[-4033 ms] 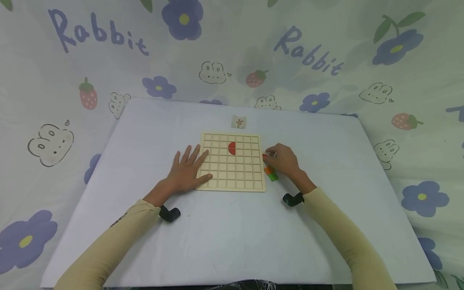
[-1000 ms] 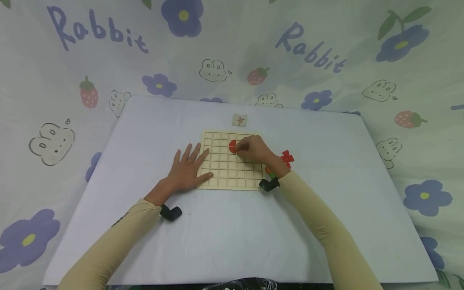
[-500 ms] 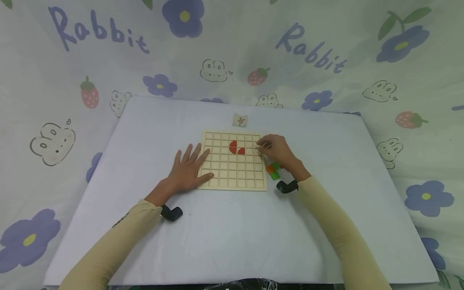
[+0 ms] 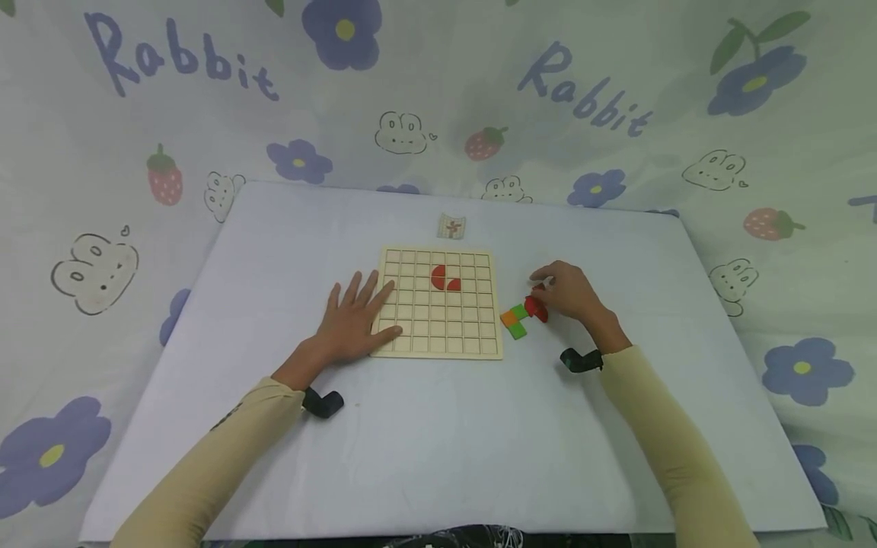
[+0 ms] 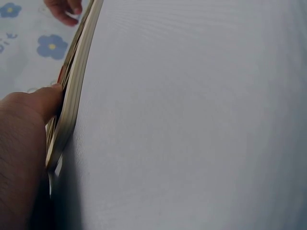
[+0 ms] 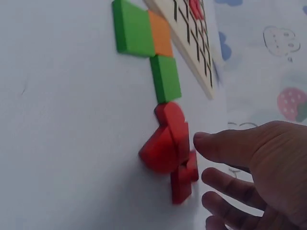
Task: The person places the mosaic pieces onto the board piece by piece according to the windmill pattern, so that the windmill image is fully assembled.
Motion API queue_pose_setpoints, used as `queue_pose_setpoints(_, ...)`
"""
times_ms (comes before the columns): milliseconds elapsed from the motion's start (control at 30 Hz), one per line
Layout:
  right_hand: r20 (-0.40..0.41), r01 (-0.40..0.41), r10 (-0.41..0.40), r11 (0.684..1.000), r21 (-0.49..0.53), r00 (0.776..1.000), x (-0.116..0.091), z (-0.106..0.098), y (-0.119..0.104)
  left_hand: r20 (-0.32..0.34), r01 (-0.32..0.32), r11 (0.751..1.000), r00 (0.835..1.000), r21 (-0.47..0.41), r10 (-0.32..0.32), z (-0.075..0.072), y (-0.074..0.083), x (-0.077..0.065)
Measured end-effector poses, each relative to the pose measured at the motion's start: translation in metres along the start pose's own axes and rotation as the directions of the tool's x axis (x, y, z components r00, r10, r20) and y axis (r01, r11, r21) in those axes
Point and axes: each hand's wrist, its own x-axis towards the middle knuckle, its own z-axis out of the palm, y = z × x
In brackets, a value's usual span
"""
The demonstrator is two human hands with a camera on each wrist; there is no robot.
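A wooden grid board (image 4: 432, 323) lies flat on the table. Set in its upper part are red quarter-round blocks: two make a half disc (image 4: 438, 278), and another red block (image 4: 454, 285) sits to their lower right. My left hand (image 4: 348, 327) rests spread over the board's left edge, its thumb (image 5: 48, 100) on the board in the left wrist view. Right of the board, my right hand (image 4: 574, 293) hovers at a cluster of red blocks (image 6: 165, 148). In the right wrist view its fingers are loosely bent and hold nothing, the thumb close beside the red blocks.
Between board and red cluster lie two green blocks (image 6: 133, 31) and an orange block (image 6: 160, 34). A small pattern card (image 4: 451, 226) sits behind the board. The white table (image 4: 438, 441) meets a printed cloth (image 4: 226, 129) at the back.
A red block has been left on the board beside the half disc. My right hand has gone from the board rightward to the red cluster. The left hand keeps its place.
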Motion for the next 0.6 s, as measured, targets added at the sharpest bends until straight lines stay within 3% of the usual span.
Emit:
queue_pose_setpoints(367, 0.065, -0.013, 0.012, 1.0, 0.017, 0.998, -0.004, -0.002, 0.019, -0.01, 0.0, 1.0, 1.0, 0.01, 0.0, 0.002, -0.001, 0.0)
queue_pose_setpoints(600, 0.127, -0.078, 0.058, 0.985, 0.156, 0.99, -0.001, -0.003, 0.021, 0.0, 0.001, 1.0, 1.0, 0.009, -0.001, 0.001, 0.0, 0.001)
